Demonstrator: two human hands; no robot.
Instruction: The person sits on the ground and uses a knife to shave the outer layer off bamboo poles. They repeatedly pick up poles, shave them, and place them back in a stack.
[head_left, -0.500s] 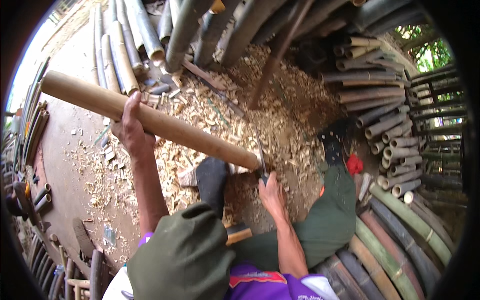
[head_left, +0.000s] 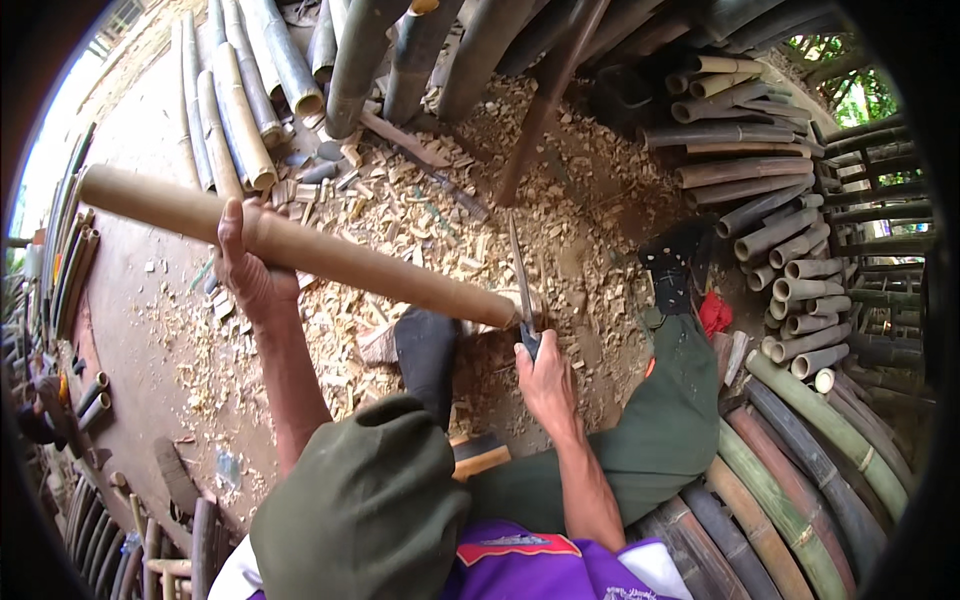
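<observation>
A long, smooth tan bamboo tube (head_left: 380,275) slants across in front of me, its far-left end raised and its lower right end near the middle. My left hand (head_left: 255,275) is wrapped around it toward the left end, thumb over the top. In my right hand (head_left: 548,380) is a knife (head_left: 519,265) with a dark handle, fist closed around it. The narrow blade points away from me, right beside the tube's lower end; whether it touches the rim I cannot tell. Beneath that end is a pale block (head_left: 485,328), partly hidden by my dark-socked foot (head_left: 425,355).
Wood shavings (head_left: 440,235) cover the ground. Dark bamboo poles (head_left: 360,70) lean at the back, with a brown post (head_left: 550,110) among them. Cut bamboo tubes (head_left: 790,260) are stacked at right; longer bamboo pieces (head_left: 770,500) lie near my right leg. A red cloth (head_left: 714,313) sits nearby.
My right hand and the knife have moved slightly away from me, the blade tip reaching farther out. My left thumb has shifted left along the tube, which stays at nearly the same slant.
</observation>
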